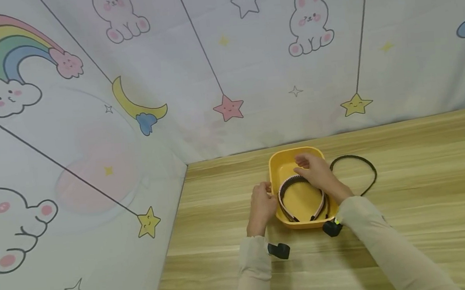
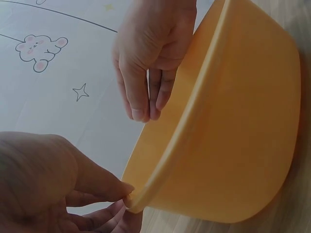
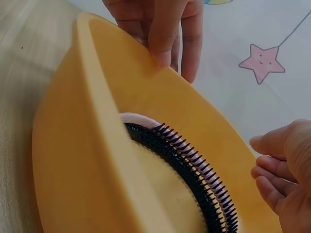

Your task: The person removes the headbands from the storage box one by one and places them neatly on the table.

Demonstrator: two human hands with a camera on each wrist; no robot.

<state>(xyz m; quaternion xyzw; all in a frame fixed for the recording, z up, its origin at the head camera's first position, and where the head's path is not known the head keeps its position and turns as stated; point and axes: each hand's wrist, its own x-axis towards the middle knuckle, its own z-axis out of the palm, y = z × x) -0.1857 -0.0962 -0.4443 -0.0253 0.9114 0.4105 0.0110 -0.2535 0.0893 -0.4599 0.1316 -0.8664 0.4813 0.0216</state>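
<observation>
A yellow plastic bin stands on the table with headbands lying inside it. Among these are a black toothed headband and a pale pink headband, side by side against the wall. My left hand pinches the bin's left rim between thumb and fingers. Above the bin's right side, my right hand hovers with loosely bent fingers and holds nothing. A thin black headband lies on the table just right of the bin, partly hidden by the right forearm.
The wood-grain table runs back to a white curtain printed with rabbits and stars. More printed fabric closes off the left side. A small black wrist camera sits at the left cuff, with another wrist camera at the right.
</observation>
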